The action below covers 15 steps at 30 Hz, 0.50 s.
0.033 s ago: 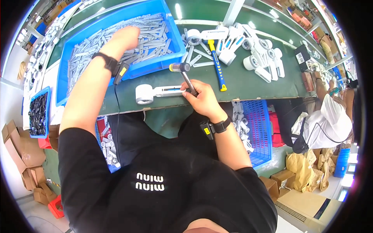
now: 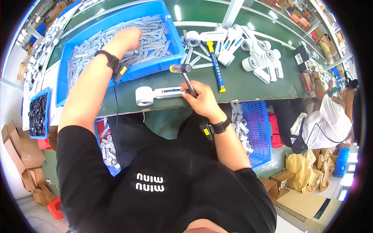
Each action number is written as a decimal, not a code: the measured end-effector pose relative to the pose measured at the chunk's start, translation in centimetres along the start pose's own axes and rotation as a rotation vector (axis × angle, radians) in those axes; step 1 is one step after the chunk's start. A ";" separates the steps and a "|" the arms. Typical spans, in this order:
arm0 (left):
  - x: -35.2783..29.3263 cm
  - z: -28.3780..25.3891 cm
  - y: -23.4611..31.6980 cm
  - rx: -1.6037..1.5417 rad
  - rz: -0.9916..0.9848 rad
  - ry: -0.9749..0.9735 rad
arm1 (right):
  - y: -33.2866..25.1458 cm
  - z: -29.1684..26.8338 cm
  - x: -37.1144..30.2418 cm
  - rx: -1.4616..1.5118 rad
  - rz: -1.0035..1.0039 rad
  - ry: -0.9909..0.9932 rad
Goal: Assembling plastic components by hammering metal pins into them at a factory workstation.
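Right hand [image 2: 202, 99] holds hammer [image 2: 188, 80]; white part [image 2: 159, 93] just left.

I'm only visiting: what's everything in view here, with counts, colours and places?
Flat workbench: one, green, upper middle
Shallow rectangular plastic tray: one, blue, bench's left
Flat narrow bars: too many to count, grey, inside that tray
Round-headed slotted-handle part: one, white, bench's front edge
Metal-shafted hammer: one, yellow-and-dark head, in right hand
Long-handled hammer: one, blue-and-yellow, lying right of tray
Similar round-headed parts: a pile, white, bench's right
Lattice plastic basket: one, blue, below bench, right
Cardboard boxes: several, brown, lower left and right
Co-worker: one, white top, far right
Short-sleeved shirt: one, black, bottom middle
Left hand: one, bare, over the bars, fingers hidden
Right hand: one, bare, gripping the hammer
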<state>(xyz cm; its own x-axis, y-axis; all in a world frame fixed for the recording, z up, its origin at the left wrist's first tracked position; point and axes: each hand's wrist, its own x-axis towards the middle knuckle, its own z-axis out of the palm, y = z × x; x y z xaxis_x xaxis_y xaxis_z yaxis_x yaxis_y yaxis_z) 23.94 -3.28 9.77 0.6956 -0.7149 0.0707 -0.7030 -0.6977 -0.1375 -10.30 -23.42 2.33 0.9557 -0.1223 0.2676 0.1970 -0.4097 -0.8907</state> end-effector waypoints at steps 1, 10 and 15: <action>0.8 0.3 0.1 0.001 -0.003 0.014 | -0.1 -0.1 -0.3 0.025 0.030 -0.007; 0.7 -1.3 3.0 -0.056 -0.141 -0.182 | -0.1 0.3 -0.8 0.110 0.036 0.032; -4.9 -2.5 5.3 -0.315 -0.017 0.550 | 0.9 0.8 -1.4 0.360 0.114 0.140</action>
<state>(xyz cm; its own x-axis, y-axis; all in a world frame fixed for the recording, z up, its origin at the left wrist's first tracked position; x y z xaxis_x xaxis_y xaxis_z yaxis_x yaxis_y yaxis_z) 16.42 -3.55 11.13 0.5885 -0.5640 0.5793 -0.7605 -0.6293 0.1600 -11.30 -22.87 0.85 0.9419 -0.2805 0.1849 0.1790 -0.0467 -0.9827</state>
